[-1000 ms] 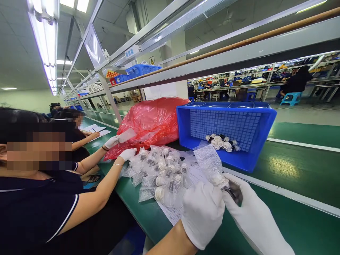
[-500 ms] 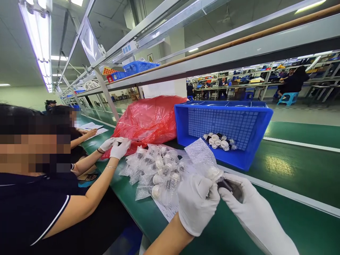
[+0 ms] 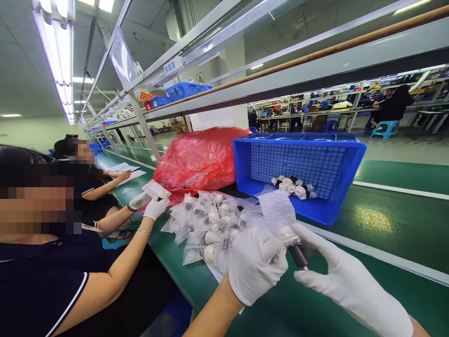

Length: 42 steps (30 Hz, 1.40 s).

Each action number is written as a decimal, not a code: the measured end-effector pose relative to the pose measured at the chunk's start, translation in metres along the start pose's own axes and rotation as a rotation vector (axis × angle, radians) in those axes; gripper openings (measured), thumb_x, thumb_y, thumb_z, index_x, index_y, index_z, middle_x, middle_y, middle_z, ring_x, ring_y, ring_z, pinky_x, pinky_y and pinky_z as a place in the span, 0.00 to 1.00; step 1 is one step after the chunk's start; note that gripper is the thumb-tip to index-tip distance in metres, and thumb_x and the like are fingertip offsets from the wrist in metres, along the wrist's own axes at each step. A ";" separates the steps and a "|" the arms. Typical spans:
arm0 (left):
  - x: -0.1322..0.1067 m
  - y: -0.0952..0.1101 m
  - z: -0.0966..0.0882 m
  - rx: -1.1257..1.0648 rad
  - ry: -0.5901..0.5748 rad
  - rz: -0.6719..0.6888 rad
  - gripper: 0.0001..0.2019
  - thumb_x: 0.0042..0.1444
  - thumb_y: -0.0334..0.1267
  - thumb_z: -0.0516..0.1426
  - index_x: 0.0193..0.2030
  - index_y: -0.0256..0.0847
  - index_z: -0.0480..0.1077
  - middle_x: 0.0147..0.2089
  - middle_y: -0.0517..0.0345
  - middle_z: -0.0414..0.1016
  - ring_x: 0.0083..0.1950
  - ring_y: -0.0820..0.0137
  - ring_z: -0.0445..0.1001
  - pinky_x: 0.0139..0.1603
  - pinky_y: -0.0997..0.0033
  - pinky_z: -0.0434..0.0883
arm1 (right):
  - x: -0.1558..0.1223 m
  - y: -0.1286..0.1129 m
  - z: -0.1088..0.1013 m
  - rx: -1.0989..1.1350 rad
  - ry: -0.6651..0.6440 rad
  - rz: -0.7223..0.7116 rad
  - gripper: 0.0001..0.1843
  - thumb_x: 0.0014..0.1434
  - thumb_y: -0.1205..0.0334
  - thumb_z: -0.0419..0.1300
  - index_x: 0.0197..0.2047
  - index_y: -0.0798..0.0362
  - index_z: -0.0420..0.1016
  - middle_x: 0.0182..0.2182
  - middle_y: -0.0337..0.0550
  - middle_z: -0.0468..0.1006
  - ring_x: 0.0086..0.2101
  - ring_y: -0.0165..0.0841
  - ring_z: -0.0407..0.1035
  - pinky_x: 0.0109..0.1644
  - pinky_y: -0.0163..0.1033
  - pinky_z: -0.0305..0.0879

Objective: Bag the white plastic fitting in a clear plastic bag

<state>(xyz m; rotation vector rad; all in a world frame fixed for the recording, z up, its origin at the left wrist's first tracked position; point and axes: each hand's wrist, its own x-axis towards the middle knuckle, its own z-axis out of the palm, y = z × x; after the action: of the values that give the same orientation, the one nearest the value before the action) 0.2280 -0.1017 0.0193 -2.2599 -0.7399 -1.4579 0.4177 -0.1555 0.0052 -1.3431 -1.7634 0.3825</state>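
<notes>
My left hand (image 3: pixel 257 264), in a white glove, is closed on a clear bubble-wrap bag (image 3: pixel 277 209) that rises above its fingers. A part with a white ringed head and a black cylinder (image 3: pixel 298 255) pokes out by the bag, beside my left fingertips; how far it sits inside the bag I cannot tell. My right hand (image 3: pixel 340 269), also gloved, has thumb and fingers spread around that part. Its index finger is close to the white head; contact is unclear. Left of my hands lies a pile of bubble-wrapped parts (image 3: pixel 212 220) on printed paper.
A blue crate (image 3: pixel 242 175) tipped on its side holds several unwrapped parts (image 3: pixel 293 186). Beside it lies a red plastic bag (image 3: pixel 201 157). On the left, a co-worker's gloved hands (image 3: pixel 149 203) hold a wrapped part over the green table (image 3: pixel 164 267). A shelf rail runs overhead.
My right hand's fingers have spread and drawn back from the black cylinder, which now shows more fully. The co-worker's hands now hold up a bubble-wrapped part.
</notes>
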 end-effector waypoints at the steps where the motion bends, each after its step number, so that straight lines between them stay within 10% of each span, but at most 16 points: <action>1: -0.001 -0.001 -0.001 -0.017 -0.002 0.015 0.10 0.51 0.23 0.52 0.24 0.41 0.63 0.22 0.61 0.65 0.26 0.73 0.61 0.27 0.72 0.59 | 0.001 0.002 -0.002 -0.045 0.008 -0.088 0.34 0.57 0.44 0.66 0.64 0.41 0.68 0.44 0.42 0.83 0.40 0.38 0.79 0.43 0.38 0.78; 9: 0.000 -0.005 0.002 -0.132 -0.059 0.028 0.10 0.52 0.24 0.53 0.24 0.40 0.64 0.23 0.62 0.65 0.26 0.74 0.61 0.27 0.72 0.58 | 0.012 0.016 -0.006 -0.259 0.009 -0.480 0.34 0.63 0.40 0.59 0.68 0.39 0.60 0.61 0.51 0.70 0.56 0.43 0.71 0.56 0.44 0.73; 15: 0.002 -0.004 0.000 0.020 -0.033 0.121 0.12 0.54 0.24 0.53 0.22 0.40 0.64 0.22 0.60 0.62 0.26 0.71 0.57 0.26 0.68 0.55 | 0.004 0.005 0.003 -0.230 0.052 -0.372 0.23 0.66 0.52 0.59 0.62 0.43 0.64 0.56 0.48 0.75 0.55 0.38 0.73 0.57 0.41 0.73; 42: -0.013 -0.007 0.000 -0.063 -0.015 0.163 0.11 0.49 0.24 0.51 0.21 0.42 0.59 0.21 0.62 0.56 0.24 0.72 0.53 0.24 0.68 0.53 | -0.005 -0.010 0.032 -0.342 0.244 -0.345 0.20 0.68 0.50 0.54 0.61 0.45 0.62 0.47 0.47 0.77 0.45 0.37 0.77 0.46 0.41 0.78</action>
<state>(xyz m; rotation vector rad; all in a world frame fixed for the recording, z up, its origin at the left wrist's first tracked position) 0.2192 -0.0993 0.0079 -2.3195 -0.5076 -1.4077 0.3867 -0.1563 -0.0086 -1.2182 -1.8584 -0.2737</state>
